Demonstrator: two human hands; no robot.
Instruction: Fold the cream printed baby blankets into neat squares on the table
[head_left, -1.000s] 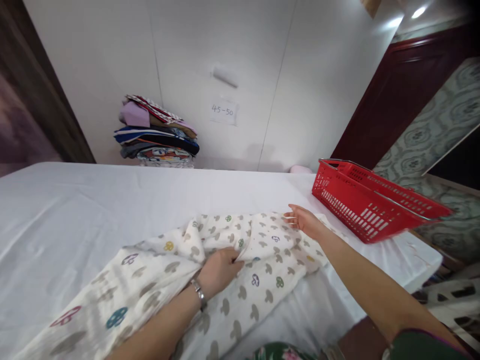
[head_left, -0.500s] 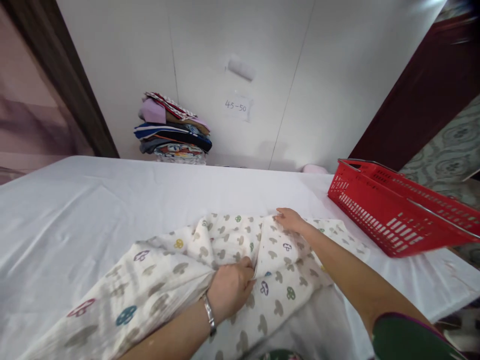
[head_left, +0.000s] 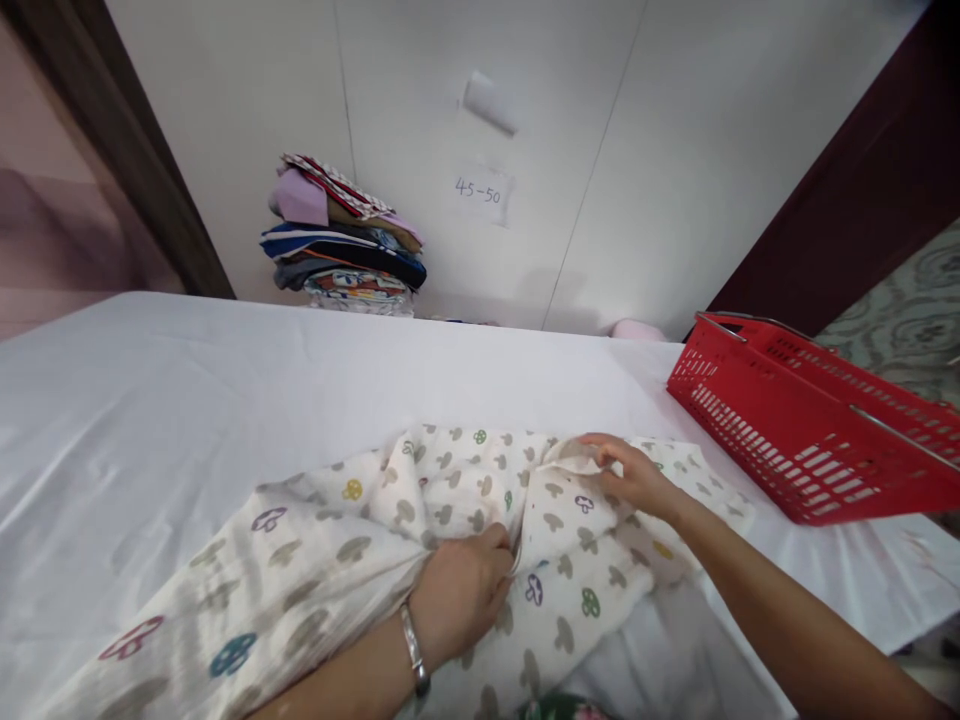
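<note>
A white cloth printed with coloured and grey-brown mushrooms lies rumpled across the near part of the bed or table, which is covered by a white sheet. Near the middle of the cloth, my left hand has its fingers closed on a gathered fold; a silver bracelet circles that wrist. My right hand, to the right and farther off, pinches a raised edge of the same cloth between thumb and fingers. Part of the cloth under my left forearm is hidden.
On the right stands a red perforated plastic basket with metal handles. A stack of folded fabrics rests against the white wall at the back left. A paper marked "45-50" is on the wall. The white sheet has slight creases.
My right hand has drawn back slightly to the right from the cloth's far edge, and a flap of cloth is now lifted in its fingers. My left hand keeps its grip.
</note>
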